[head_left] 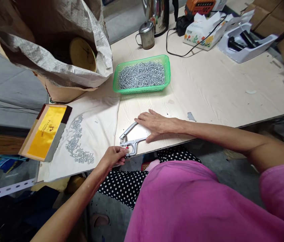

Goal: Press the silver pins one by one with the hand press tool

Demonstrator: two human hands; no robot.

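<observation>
A pair of silver hand press pliers (133,143) with a spring and a red part lies at the table's front edge, its handles spread. My right hand (153,124) spans those handles, fingers over the upper one and thumb by the lower one. At the jaw end, my left hand (116,156) is closed in a pinch; whatever sits between its fingertips is too small to make out. Left of it, many small metal pins (77,144) lie scattered on a white cloth (101,134). A green plastic basket (142,90) full of similar pieces stands behind the pliers.
A yellow-topped box (46,131) lies at the cloth's left. Behind it stands a large open sack (81,80). Along the back are a metal mug (147,35), a kettle (157,16), a tissue pack (202,33), a black cable and a white tray (245,47).
</observation>
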